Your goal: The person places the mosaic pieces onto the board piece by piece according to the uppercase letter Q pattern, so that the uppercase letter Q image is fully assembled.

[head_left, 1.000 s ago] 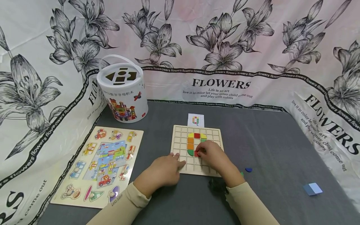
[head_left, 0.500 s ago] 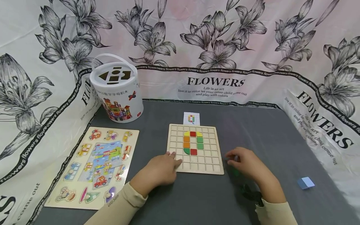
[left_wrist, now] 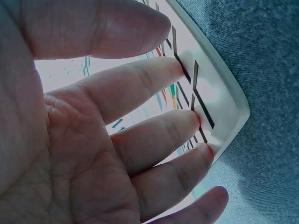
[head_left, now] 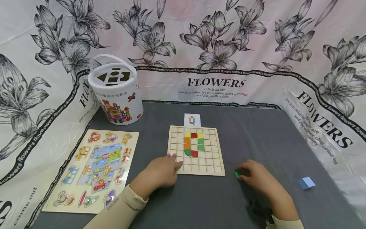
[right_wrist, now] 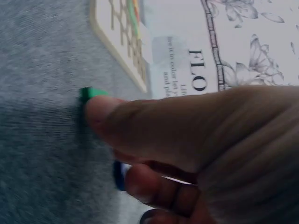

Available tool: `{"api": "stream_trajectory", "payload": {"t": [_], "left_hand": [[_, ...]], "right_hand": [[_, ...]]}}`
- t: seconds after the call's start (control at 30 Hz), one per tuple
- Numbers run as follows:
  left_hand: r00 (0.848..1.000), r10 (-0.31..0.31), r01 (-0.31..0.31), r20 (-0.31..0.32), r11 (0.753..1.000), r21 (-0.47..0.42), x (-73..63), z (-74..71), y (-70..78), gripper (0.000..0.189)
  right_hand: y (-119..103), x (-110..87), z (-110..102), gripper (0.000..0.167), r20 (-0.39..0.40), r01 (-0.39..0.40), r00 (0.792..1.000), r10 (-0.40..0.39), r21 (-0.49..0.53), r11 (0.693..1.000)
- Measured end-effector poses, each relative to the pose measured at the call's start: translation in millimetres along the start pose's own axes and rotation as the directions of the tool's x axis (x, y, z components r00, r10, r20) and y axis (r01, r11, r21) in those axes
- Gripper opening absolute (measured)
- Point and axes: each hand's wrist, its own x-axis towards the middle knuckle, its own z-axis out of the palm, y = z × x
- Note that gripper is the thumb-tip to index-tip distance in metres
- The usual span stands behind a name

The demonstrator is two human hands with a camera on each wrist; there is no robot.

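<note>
A square wooden grid board lies in the middle of the grey table, bearing red, yellow, orange and green pieces set in an open ring. My left hand rests its fingertips on the board's near left part; the left wrist view shows these fingers fairly straight. To the right of the board, my right hand pinches a small green block between thumb and fingers, at the tabletop. Beside its lower fingers in the right wrist view shows a dark blue piece, partly hidden.
A card with a coloured pattern lies against the board's far edge. On the left are a picture puzzle board and a white lidded bucket. A light blue block sits at the right. Flowered cloth borders the table behind.
My right hand has left the red piece at the ring's bottom, moved right and towards me, and taken hold of the green block. My left hand has stayed on the board.
</note>
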Motion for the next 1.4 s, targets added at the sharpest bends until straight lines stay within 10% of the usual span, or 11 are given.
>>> {"api": "stream_trajectory", "payload": {"t": [0.37, 0.57, 0.8, 1.4], "left_hand": [[1.000, -0.004, 0.004, -0.010, 1.000, -0.015, -2.2, -0.5, -1.7, 0.049], [1.000, -0.010, 0.010, -0.009, 1.000, 0.012, -2.4, -1.7, -3.5, 0.047], [1.000, 0.000, 0.001, -0.007, 1.000, 0.022, 0.0, -0.8, -3.1, 0.049], [1.000, -0.015, 0.015, -0.007, 1.000, 0.014, 1.7, 1.0, -4.4, 0.049]], "right_hand": [[-15, 14.2, -2, 0.015, -0.016, 0.051, 0.999, -0.050, 0.080, 0.995], [-50, 61.6, -4, 0.006, -0.106, 0.128, 0.987, -0.120, 0.078, 0.989], [-72, 105.0, 18, 0.009, -0.024, 0.167, 0.986, -0.165, 0.091, 0.982], [-79, 109.0, 41, 0.005, -0.076, 0.125, 0.990, -0.117, 0.114, 0.986]]}}
